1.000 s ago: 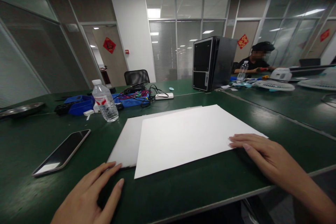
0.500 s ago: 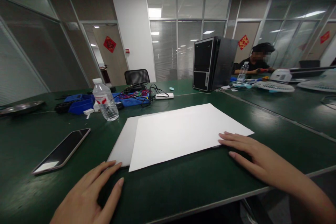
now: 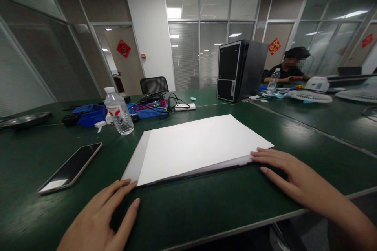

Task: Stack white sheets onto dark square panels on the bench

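Note:
A white sheet of paper [image 3: 200, 145] lies at a slight slant on a thin, flat grey-white panel with a dark edge [image 3: 136, 160]. The panel's kind is not clear; it shows along the left side and the near edge. My left hand [image 3: 100, 211] rests at the near left corner of the panel, fingers spread, fingertips touching it. At the right end my right hand [image 3: 288, 174] lies open, its fingertips against the near right edge of the sheet and panel. Neither hand grasps anything.
Left of the panel lies a smartphone [image 3: 70, 168]. Behind stand a water bottle [image 3: 119, 113], blue trays [image 3: 150, 110] with tangled wires, and a computer tower [image 3: 241, 70]. A person [image 3: 287, 66] sits at the far right. The green table's front edge [image 3: 235, 229] runs close by.
The paper has slid left and away from me over the panel, so the panel's near edge now shows. My right hand has shifted slightly right; my left hand has hardly moved.

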Demonstrator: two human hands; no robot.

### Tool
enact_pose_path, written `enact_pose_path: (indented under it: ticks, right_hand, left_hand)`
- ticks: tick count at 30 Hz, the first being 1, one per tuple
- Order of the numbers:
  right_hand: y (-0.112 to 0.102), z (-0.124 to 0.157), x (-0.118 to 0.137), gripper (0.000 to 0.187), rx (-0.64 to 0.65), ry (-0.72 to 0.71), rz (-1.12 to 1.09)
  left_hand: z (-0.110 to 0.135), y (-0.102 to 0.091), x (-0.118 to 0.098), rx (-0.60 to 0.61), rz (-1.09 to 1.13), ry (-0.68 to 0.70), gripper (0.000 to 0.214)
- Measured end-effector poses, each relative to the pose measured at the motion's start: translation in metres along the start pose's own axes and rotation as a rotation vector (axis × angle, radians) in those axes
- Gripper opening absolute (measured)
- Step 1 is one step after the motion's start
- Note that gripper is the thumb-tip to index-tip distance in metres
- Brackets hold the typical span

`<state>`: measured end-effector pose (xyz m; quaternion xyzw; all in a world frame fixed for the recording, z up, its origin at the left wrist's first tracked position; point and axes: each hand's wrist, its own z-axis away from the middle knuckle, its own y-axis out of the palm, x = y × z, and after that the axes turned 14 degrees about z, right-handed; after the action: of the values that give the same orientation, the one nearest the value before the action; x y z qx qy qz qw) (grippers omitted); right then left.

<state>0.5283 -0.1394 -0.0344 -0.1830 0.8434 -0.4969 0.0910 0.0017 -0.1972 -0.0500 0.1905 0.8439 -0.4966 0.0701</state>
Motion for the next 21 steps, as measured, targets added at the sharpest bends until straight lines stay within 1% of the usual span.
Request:
enact_pose_path:
  ticks: [3,7,11,14,17,21]
  right_hand:
    - [-0.0002,0.0002,0.0006,0.043,0.038,-0.025,-0.025]
    - [0.0023,-0.0006,-0.0024,0.051,0.039,0.043,0.029]
    - [0.0053,-0.0024,-0.0044,0.061,0.095,0.075,0.060]
    - [0.0070,-0.0022,-0.0050,0.061,0.117,0.085,0.057]
    - [0.0077,-0.0002,-0.0059,0.060,0.094,0.093,0.049]
    - [0.0057,0.0030,-0.0066,0.055,0.059,0.040,0.017]
  left_hand:
    - [0.0006,0.0002,0.0008,-0.006,-0.004,0.010,0.043]
    - [0.0026,0.0005,0.0007,-0.006,-0.019,0.006,0.046]
    - [0.0035,0.0035,0.0050,0.003,-0.022,0.038,0.045]
    - [0.0027,0.0056,0.0086,0.001,-0.006,0.060,0.045]
    - [0.0019,0.0050,0.0077,-0.003,0.007,0.049,0.048]
    - [0.0021,0.0031,0.0031,0.003,0.000,0.024,0.048]
